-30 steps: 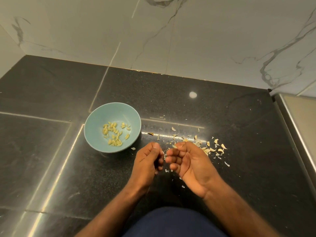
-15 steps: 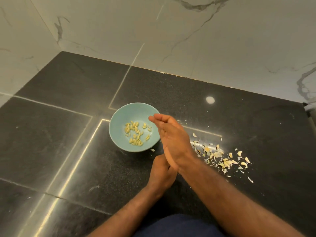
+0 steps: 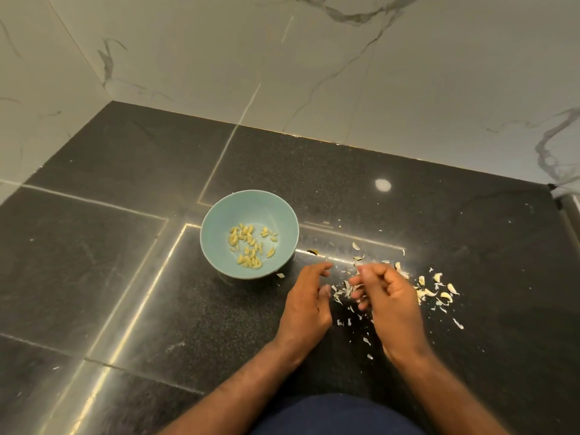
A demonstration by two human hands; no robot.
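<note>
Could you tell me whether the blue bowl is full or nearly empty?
Nearly empty: the bowl holds only a thin scatter of pale kernels on its bottom; its inner wall is bare.

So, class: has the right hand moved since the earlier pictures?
Yes. The right hand was reaching over the rim of the bowl; now it is to the right of it, above the scattered shells.

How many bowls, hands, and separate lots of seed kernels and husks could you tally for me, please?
Teal bowl: 1
Hands: 2 (left hand, right hand)
Lot of peeled kernels, in the bowl: 1
Scatter of husks, on the black stone surface: 1
Total: 5
</note>
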